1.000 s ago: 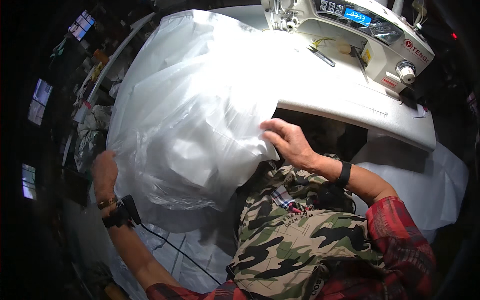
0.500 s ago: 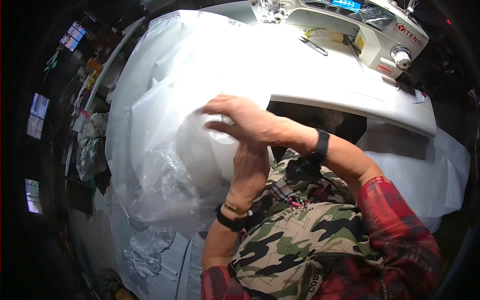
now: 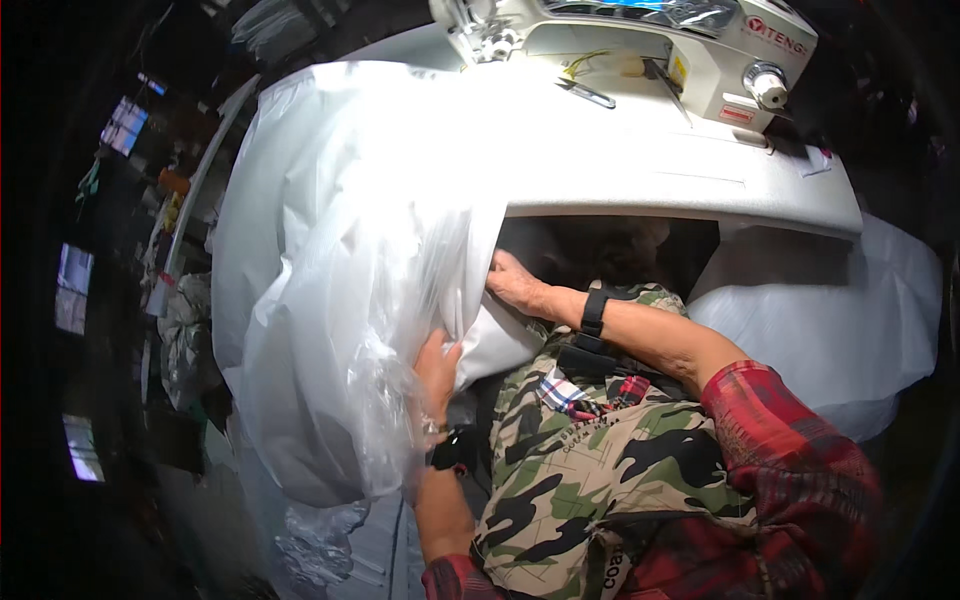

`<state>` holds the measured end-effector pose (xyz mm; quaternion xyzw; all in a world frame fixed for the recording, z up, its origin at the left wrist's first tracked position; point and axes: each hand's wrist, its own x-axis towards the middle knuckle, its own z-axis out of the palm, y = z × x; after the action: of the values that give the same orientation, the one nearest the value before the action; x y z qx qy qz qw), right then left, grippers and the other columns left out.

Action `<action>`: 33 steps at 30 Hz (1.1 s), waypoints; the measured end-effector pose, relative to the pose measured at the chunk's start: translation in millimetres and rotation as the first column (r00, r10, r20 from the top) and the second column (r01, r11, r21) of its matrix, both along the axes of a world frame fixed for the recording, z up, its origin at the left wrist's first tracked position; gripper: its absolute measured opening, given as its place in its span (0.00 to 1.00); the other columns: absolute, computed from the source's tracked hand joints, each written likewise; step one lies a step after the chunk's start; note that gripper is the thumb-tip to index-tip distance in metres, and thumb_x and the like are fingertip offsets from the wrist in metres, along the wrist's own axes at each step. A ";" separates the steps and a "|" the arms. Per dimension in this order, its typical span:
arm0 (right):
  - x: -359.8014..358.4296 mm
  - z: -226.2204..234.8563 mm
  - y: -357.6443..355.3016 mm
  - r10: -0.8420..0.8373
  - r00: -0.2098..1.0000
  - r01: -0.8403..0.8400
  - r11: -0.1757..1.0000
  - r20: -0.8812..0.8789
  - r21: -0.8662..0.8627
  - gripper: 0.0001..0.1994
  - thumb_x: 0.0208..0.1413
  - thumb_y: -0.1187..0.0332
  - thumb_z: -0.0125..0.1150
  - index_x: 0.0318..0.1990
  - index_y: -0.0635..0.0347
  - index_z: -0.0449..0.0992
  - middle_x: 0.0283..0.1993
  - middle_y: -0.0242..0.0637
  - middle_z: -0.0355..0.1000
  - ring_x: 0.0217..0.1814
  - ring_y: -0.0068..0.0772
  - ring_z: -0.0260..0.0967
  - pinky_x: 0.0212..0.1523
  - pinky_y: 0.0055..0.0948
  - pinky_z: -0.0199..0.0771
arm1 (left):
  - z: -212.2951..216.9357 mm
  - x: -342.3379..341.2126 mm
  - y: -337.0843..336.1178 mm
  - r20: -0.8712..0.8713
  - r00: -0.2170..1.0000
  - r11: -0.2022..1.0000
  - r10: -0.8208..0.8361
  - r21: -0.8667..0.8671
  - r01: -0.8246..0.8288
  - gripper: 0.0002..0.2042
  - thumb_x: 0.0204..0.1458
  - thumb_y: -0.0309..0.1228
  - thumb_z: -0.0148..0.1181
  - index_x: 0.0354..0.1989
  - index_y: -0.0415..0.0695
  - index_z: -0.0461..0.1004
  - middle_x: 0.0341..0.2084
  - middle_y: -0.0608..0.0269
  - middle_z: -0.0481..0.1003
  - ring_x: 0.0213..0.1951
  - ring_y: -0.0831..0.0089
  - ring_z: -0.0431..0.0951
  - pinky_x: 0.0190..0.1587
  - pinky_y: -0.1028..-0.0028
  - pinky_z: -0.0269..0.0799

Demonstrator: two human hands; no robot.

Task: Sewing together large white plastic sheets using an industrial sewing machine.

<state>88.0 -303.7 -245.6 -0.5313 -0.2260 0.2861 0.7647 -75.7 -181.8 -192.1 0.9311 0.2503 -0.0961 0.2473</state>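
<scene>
White sheeting (image 3: 320, 250) drapes over the left of one table (image 3: 680, 170). Against its right edge I count two hands: left hand (image 3: 435, 378), then right hand (image 3: 518, 287), fingertips partly hidden; I cannot tell their grip. Farther right: one sewing machine (image 3: 735, 60).

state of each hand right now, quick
Left hand: against the white sheet; whether it grips cannot be told.
Right hand: at the sheet's right edge; open or closed cannot be told.

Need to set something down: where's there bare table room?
Free: the white tabletop between its front edge and the slim dark snips, right of the translucent white plastic sheet. Crowded: left, where that sheet spreads, and around the snips.
</scene>
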 end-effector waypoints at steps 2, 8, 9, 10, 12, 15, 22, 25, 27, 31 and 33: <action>3.5 -5.5 9.7 0.093 0.994 -0.101 0.982 -0.057 -0.158 0.14 0.50 0.75 0.53 0.44 0.67 0.78 0.43 0.39 0.78 0.47 0.31 0.71 0.51 0.33 0.69 | 14.9 -19.6 16.5 -0.078 0.997 0.998 0.011 0.057 -0.006 0.14 0.56 0.30 0.56 0.50 0.40 0.71 0.44 0.42 0.75 0.45 0.45 0.75 0.51 0.58 0.69; -7.8 8.5 15.1 0.054 0.962 0.035 0.947 0.266 -0.319 0.16 0.55 0.60 0.51 0.30 0.68 0.72 0.23 0.47 0.70 0.29 0.44 0.70 0.36 0.43 0.69 | 93.5 -71.9 54.8 0.244 0.965 0.988 0.094 0.096 -0.121 0.15 0.57 0.30 0.56 0.51 0.39 0.71 0.45 0.42 0.74 0.46 0.46 0.75 0.51 0.58 0.69; -12.8 21.8 9.7 0.108 0.976 -0.031 0.931 0.192 -0.364 0.16 0.56 0.61 0.51 0.28 0.68 0.70 0.22 0.42 0.68 0.27 0.38 0.69 0.33 0.40 0.68 | 108.9 -77.5 60.0 0.295 0.950 0.986 0.105 0.095 -0.139 0.15 0.57 0.30 0.56 0.51 0.39 0.70 0.45 0.42 0.74 0.46 0.46 0.75 0.52 0.58 0.69; -21.3 40.0 5.3 0.140 0.989 -0.120 0.957 0.056 -0.265 0.17 0.60 0.60 0.51 0.26 0.64 0.68 0.20 0.31 0.63 0.24 0.26 0.62 0.29 0.32 0.65 | 123.0 -82.2 63.9 0.337 0.935 0.984 0.115 0.092 -0.155 0.15 0.57 0.30 0.56 0.51 0.39 0.70 0.45 0.42 0.74 0.46 0.46 0.75 0.52 0.58 0.69; -31.1 83.8 -20.2 0.239 0.962 -0.224 0.968 0.134 -0.114 0.19 0.63 0.56 0.50 0.26 0.61 0.68 0.21 0.23 0.59 0.26 0.18 0.57 0.28 0.27 0.61 | 146.7 -88.0 70.1 0.413 0.901 0.980 0.128 0.085 -0.178 0.15 0.57 0.30 0.56 0.52 0.39 0.70 0.46 0.43 0.74 0.47 0.46 0.75 0.52 0.58 0.69; -38.7 143.5 -91.1 0.463 0.886 -0.463 0.882 0.024 0.091 0.16 0.65 0.57 0.53 0.35 0.62 0.74 0.28 0.23 0.63 0.30 0.15 0.57 0.31 0.20 0.60 | 167.4 -85.5 72.5 0.478 0.871 0.982 0.112 0.079 -0.170 0.16 0.57 0.30 0.56 0.52 0.39 0.70 0.46 0.43 0.74 0.48 0.46 0.75 0.52 0.58 0.69; -50.9 101.1 -137.5 0.372 0.817 -0.376 0.923 -0.441 0.082 0.15 0.63 0.63 0.56 0.46 0.67 0.76 0.42 0.31 0.74 0.43 0.20 0.69 0.44 0.24 0.69 | 130.8 -52.7 39.2 0.393 0.919 0.999 -0.030 0.048 0.012 0.17 0.57 0.30 0.57 0.54 0.39 0.69 0.48 0.43 0.74 0.49 0.47 0.75 0.53 0.58 0.69; -57.2 79.9 -132.0 0.257 0.804 -0.309 0.951 -0.537 -0.007 0.16 0.64 0.60 0.55 0.44 0.68 0.77 0.40 0.31 0.75 0.39 0.18 0.69 0.41 0.22 0.69 | 101.9 -46.5 19.5 0.321 0.945 0.997 -0.068 -0.015 0.077 0.17 0.57 0.30 0.57 0.54 0.39 0.69 0.48 0.44 0.73 0.50 0.48 0.74 0.53 0.58 0.69; -51.8 85.9 -135.9 0.008 0.901 -0.163 0.933 -0.434 -0.321 0.17 0.64 0.60 0.54 0.44 0.68 0.76 0.38 0.30 0.75 0.38 0.16 0.68 0.39 0.21 0.69 | 88.6 -47.3 11.6 0.282 0.957 0.994 -0.065 -0.065 0.087 0.17 0.57 0.30 0.57 0.54 0.39 0.69 0.49 0.44 0.73 0.50 0.48 0.74 0.53 0.58 0.69; -38.7 116.5 -185.2 0.281 0.954 -0.242 0.926 0.101 -0.290 0.15 0.65 0.60 0.53 0.31 0.62 0.77 0.26 0.23 0.68 0.28 0.13 0.63 0.29 0.18 0.65 | 75.5 -48.9 2.3 0.247 0.968 0.979 -0.041 -0.185 0.089 0.18 0.57 0.30 0.57 0.55 0.39 0.68 0.50 0.44 0.73 0.51 0.48 0.74 0.54 0.58 0.69; -25.9 114.5 -193.2 0.266 0.963 -0.270 0.949 -0.047 -0.163 0.17 0.65 0.60 0.53 0.27 0.61 0.75 0.22 0.21 0.66 0.25 0.12 0.60 0.27 0.17 0.62 | 74.4 -47.4 -1.5 0.240 0.970 0.961 -0.022 -0.262 0.087 0.18 0.57 0.29 0.57 0.56 0.39 0.68 0.50 0.44 0.73 0.51 0.48 0.74 0.54 0.58 0.69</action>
<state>62.0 -496.9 -131.1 -0.5547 -0.2620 0.4117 0.6739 -123.1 -183.4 -117.7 0.9000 0.1779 -0.0254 0.3972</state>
